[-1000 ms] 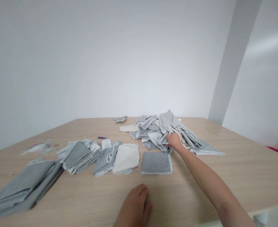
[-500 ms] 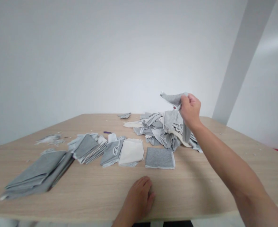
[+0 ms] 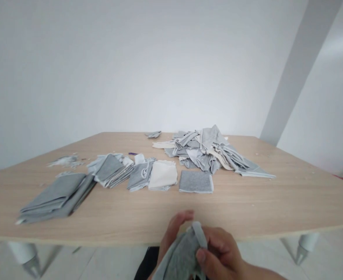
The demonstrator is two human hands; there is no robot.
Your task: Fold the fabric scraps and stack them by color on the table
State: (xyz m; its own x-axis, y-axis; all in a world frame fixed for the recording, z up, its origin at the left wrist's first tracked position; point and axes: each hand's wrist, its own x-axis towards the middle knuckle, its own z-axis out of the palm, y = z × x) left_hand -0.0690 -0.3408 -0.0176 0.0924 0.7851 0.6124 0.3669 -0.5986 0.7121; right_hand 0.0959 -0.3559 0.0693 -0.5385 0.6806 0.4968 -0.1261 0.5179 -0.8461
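I have my right hand (image 3: 222, 249) clamping a grey fabric piece (image 3: 179, 254) between its fingers; for the left hand (image 3: 174, 225), I can't tell; straightening seems in hand, next calling for smoothing

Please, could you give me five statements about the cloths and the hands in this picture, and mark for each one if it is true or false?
1. The right hand holds a grey cloth. True.
2. The cream stack lies to the right of the flat grey rectangle. False: the cream stack lies to the left of the flat grey rectangle.
3. The crumpled pile is farther back than the cream stack. True.
4. The left hand is out of view. False: the left hand shows, partly hidden behind the held grey cloth.
5. The purple object is on the floor. False: the purple object lies on the table.
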